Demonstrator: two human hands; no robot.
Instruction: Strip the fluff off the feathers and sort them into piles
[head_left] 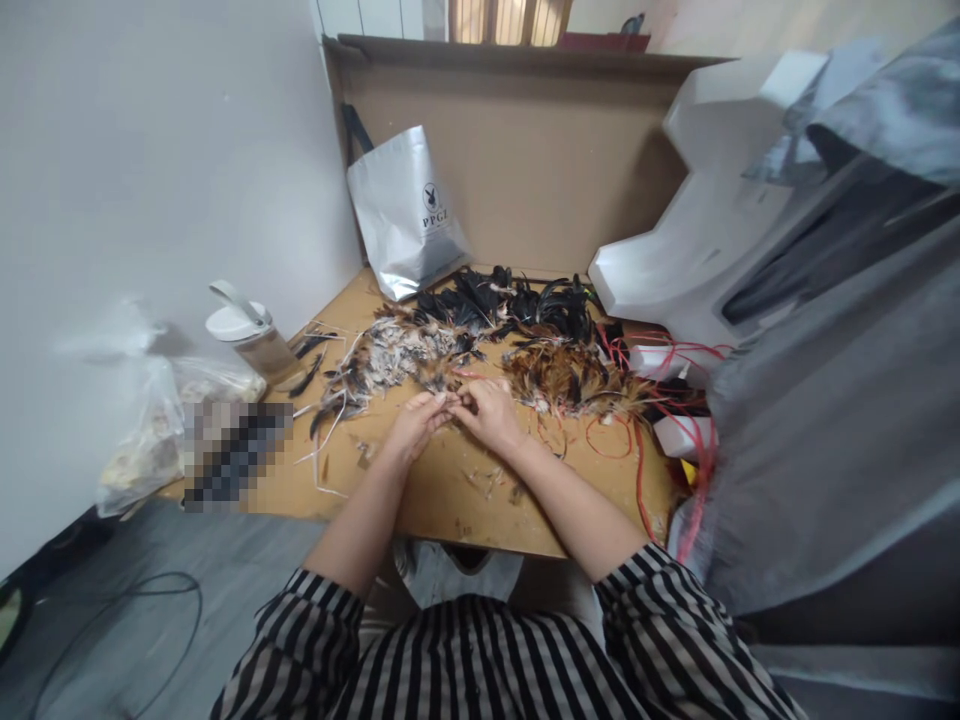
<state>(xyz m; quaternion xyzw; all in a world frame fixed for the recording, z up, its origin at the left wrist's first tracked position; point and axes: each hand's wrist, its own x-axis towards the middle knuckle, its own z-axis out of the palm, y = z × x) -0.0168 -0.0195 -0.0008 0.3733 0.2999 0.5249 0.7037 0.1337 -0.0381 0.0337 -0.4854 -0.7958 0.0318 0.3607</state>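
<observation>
My left hand (420,424) and my right hand (490,412) meet at the fingertips above the middle of the table. Both are closed in a pinch. What lies between the fingers is too small to make out. A brownish-grey tuft of feathers (436,374) shows just beyond the fingertips; whether it is held I cannot tell. Pale grey feathers (394,350) are heaped beyond my left hand, and brown feathers (570,378) beyond and right of my right hand. Black feathers (487,298) line the back. Feather scraps (486,482) lie scattered nearer to me.
A silver bag (405,215) leans at the back against a cardboard panel (555,165). On the left stand a lidded cup (262,345) and a clear plastic bag (150,430). Red strips (640,480) trail at the right, beside grey cloth (832,450) and white foam (697,210).
</observation>
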